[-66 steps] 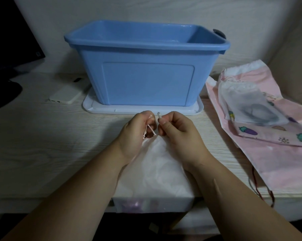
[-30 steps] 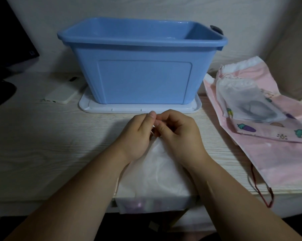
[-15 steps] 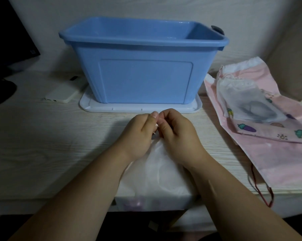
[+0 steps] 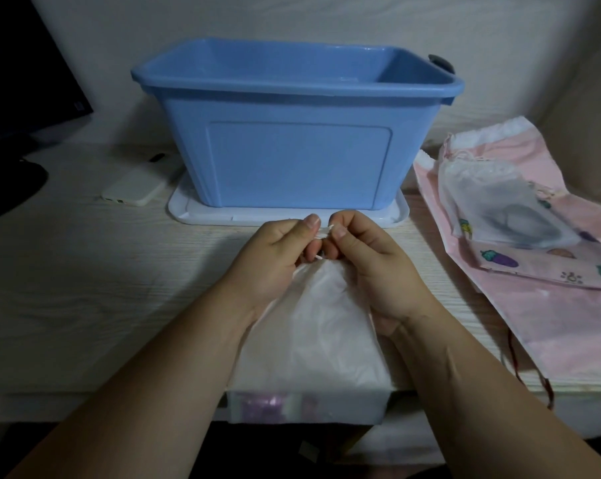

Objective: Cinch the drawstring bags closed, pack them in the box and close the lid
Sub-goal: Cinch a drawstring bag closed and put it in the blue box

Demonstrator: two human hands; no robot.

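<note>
A white translucent drawstring bag [image 4: 313, 333] lies on the desk in front of me, its bottom hanging over the front edge. Its neck is bunched between my hands. My left hand [image 4: 275, 261] and my right hand [image 4: 368, 261] each pinch the thin white drawstring [image 4: 325, 231] at the bag's mouth, fingertips almost touching. Behind them stands the open blue box [image 4: 292, 140] on its white lid [image 4: 392, 216]. To the right lie a large pink bag [image 4: 551, 323], a small white mesh bag [image 4: 492, 202] and a pink printed bag [image 4: 541, 264] on top of it.
A white phone [image 4: 133, 188] lies left of the lid. A dark monitor [image 4: 23, 84] and its base fill the far left. A wall runs behind the box. A red cord [image 4: 534, 378] from the large pink bag hangs over the desk's front edge.
My fingers have kept working the drawstring at the bag's mouth; short ends of the string now show between the fingertips, and the neck stays gathered. Nothing else has moved.
</note>
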